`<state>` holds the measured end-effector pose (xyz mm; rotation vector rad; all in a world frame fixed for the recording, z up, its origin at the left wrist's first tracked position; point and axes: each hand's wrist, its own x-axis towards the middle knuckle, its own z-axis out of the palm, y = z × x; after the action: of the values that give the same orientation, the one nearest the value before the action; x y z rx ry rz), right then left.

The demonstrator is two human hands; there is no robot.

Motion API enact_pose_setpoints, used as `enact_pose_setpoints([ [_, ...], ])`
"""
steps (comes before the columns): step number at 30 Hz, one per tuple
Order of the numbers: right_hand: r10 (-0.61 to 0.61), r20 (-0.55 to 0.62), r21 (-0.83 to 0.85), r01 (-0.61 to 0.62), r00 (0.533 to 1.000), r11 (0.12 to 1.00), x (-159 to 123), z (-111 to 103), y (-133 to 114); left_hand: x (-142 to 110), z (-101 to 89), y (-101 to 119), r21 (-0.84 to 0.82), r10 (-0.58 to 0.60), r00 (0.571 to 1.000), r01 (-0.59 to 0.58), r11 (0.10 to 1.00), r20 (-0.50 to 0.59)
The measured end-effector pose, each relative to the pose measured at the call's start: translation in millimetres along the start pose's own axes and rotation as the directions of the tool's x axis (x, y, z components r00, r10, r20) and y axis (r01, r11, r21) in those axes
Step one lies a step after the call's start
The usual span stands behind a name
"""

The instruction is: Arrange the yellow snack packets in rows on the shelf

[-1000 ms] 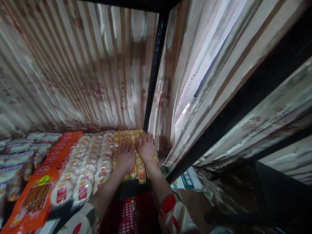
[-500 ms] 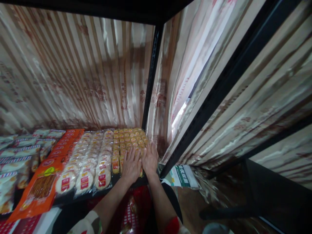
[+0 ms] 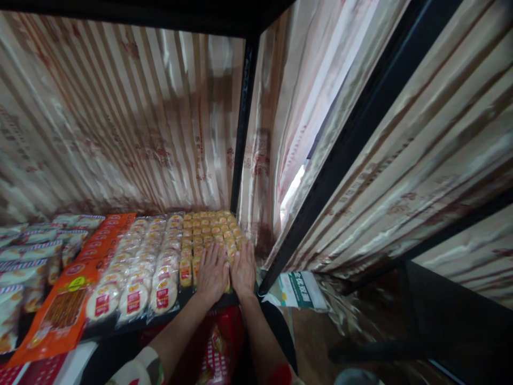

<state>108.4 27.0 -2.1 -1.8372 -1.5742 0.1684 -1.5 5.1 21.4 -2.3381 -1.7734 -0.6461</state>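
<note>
Rows of small yellow wrapped snack packs (image 3: 203,223) lie packed together at the right end of a black shelf (image 3: 116,327). My left hand (image 3: 213,272) rests flat on top of the front packs, its fingers stretched out. Beside it, my right hand (image 3: 243,270) lies along the right edge of the same packs, fingers extended and palm against them. Neither hand is closed round anything. The packs beneath my palms are hidden. Just left of them stand columns of clear-wrapped round white crackers (image 3: 162,294) with red labels.
Orange snack bags (image 3: 64,310) and white snack bags (image 3: 28,272) fill the shelf's left part. A black upright post (image 3: 242,128) rises at the back corner, another post (image 3: 340,144) slants at right. Pleated curtains (image 3: 180,117) hang behind. A white-green bag (image 3: 302,289) lies on the floor.
The view has shifted slightly, so the shelf and posts sit a little further left. Both hands stay on the yellow packs, the right hand a bit lower along their edge.
</note>
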Motion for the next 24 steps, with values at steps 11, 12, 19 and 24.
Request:
enact_pose_setpoints([
  [11,-0.021,0.000,0.075,0.021,1.000,0.997,-0.3,8.1,4.7,4.2,9.5,3.6,0.062,0.001,1.000,-0.001,0.998,0.006],
  [12,-0.023,-0.004,0.085,0.023,1.000,0.996,-0.2,8.8,5.4,4.3,9.8,3.6,0.065,0.000,1.000,-0.001,0.998,0.011],
  [19,-0.009,-0.012,0.117,0.010,1.000,0.993,-1.9,9.8,5.1,5.2,11.2,5.0,0.074,-0.015,0.999,0.012,0.997,0.039],
  [24,-0.003,-0.036,0.107,0.006,0.999,0.994,-1.0,7.0,3.0,4.5,11.0,4.5,0.061,-0.015,0.999,0.013,0.998,0.031],
])
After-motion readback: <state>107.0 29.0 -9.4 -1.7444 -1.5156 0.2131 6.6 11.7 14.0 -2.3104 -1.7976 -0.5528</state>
